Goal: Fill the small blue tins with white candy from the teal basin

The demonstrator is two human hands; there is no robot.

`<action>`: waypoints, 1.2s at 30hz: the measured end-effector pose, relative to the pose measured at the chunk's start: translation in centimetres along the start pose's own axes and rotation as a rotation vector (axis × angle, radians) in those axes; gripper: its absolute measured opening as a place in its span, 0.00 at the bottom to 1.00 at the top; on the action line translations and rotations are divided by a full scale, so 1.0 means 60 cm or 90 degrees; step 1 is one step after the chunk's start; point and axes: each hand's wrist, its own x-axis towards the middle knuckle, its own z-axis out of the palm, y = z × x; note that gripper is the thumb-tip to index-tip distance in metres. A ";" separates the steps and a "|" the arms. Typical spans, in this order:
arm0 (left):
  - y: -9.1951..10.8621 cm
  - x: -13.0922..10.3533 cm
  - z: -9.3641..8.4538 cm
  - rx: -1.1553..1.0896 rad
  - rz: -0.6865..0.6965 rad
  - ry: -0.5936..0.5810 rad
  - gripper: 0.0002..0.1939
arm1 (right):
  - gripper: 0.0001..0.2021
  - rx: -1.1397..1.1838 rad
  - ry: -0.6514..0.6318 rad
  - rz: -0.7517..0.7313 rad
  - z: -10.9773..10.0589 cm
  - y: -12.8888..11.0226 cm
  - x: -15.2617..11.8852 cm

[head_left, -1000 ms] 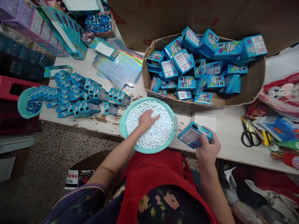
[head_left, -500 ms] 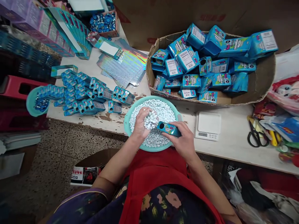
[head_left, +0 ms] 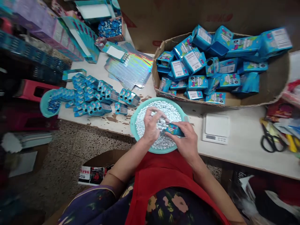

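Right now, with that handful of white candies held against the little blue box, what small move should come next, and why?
Probably tip the left hand so its small white candies slide into the small blue cardboard box that the right hand holds. The box's end sits right at the cupped handful, above the round teal plastic basin, so spills would likely drop back in.

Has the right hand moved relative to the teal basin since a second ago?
Yes. The right hand, holding a small blue box, came from beside the teal basin to over it.
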 end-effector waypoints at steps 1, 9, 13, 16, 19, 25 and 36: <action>0.001 -0.001 0.002 -0.004 -0.004 0.000 0.19 | 0.18 0.006 0.002 -0.004 0.001 0.000 0.001; 0.013 -0.006 0.000 -0.001 0.014 -0.011 0.14 | 0.17 0.059 0.030 -0.012 0.005 -0.005 0.004; 0.016 -0.008 0.004 0.022 0.060 0.004 0.14 | 0.17 0.068 0.029 -0.005 0.008 -0.001 0.003; 0.020 -0.008 0.008 0.054 0.070 0.010 0.15 | 0.16 0.067 0.029 0.005 0.009 0.001 0.005; 0.023 -0.010 0.012 0.072 0.077 0.014 0.13 | 0.15 0.077 0.022 0.006 0.006 0.001 0.006; 0.019 -0.018 0.018 0.100 0.140 -0.007 0.14 | 0.15 0.096 0.016 0.009 0.004 0.002 0.002; 0.007 -0.027 0.020 0.137 0.177 -0.007 0.14 | 0.15 0.073 0.047 0.029 0.001 0.006 -0.009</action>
